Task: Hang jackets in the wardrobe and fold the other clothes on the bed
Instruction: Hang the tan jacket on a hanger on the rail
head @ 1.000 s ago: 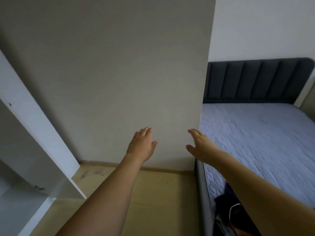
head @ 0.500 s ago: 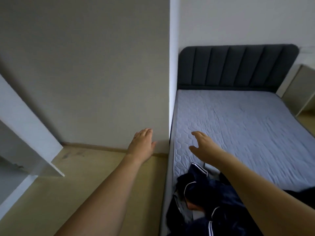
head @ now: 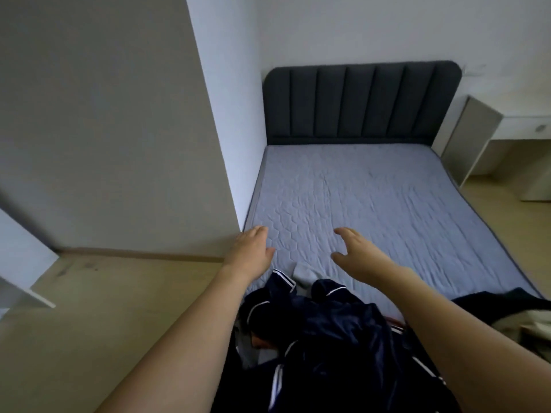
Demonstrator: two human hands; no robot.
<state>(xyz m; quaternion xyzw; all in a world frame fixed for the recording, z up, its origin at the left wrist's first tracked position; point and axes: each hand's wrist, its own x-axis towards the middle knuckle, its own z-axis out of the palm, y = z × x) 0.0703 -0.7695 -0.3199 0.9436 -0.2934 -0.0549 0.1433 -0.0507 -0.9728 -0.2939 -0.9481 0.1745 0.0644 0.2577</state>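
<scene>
A crumpled navy jacket with white piping (head: 334, 338) lies in a heap at the near end of the bed (head: 387, 204), which has a grey-blue quilted cover. A small grey cloth (head: 304, 274) pokes out at the heap's far edge. My left hand (head: 252, 248) hovers over the bed's left edge, fingers straight, holding nothing. My right hand (head: 357, 253) is stretched out above the mattress beyond the jacket, fingers loosely spread and empty. More dark clothing (head: 504, 305) lies at the bed's near right corner.
A dark padded headboard (head: 360, 102) stands at the far end. A beige wardrobe side panel (head: 104, 129) rises on the left, with a white open door (head: 21, 263) at the lower left. A white desk (head: 524, 126) stands at the far right. Wooden floor (head: 104, 308) runs beside the bed.
The view has swung right from the wardrobe panel toward the bed. Both hands have moved over the mattress, and the navy jacket heap has come fully into sight.
</scene>
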